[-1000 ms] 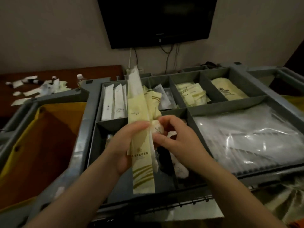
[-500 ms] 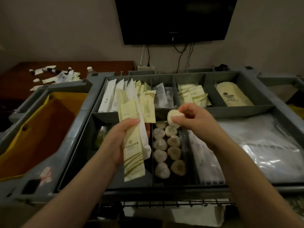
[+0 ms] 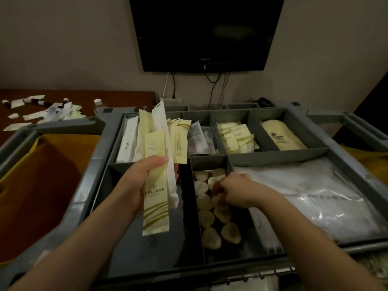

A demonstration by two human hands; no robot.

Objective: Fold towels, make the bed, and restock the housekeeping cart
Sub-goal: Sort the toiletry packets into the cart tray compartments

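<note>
My left hand (image 3: 139,181) grips a bundle of long pale-yellow and white amenity packets (image 3: 156,171), held upright over the grey housekeeping cart tray (image 3: 100,164). My right hand (image 3: 235,191) is lowered into the narrow middle compartment, its fingers curled down among the round wrapped soaps (image 3: 210,219). Whether those fingers hold a soap is hidden by the hand. Several soaps lie in two rows in that compartment.
Back compartments hold white sachets (image 3: 128,141), small yellow packets (image 3: 235,137) and a yellow pouch (image 3: 281,137). Clear plastic-wrapped items (image 3: 310,192) fill the right bin. A yellow laundry bag (image 3: 42,175) hangs at left. Loose packets and small bottles (image 3: 48,110) lie on the brown desk; a television (image 3: 205,32) hangs above.
My right hand, which held a round soap above the tray, has gone down into the soap compartment. My left hand has raised the packet bundle slightly.
</note>
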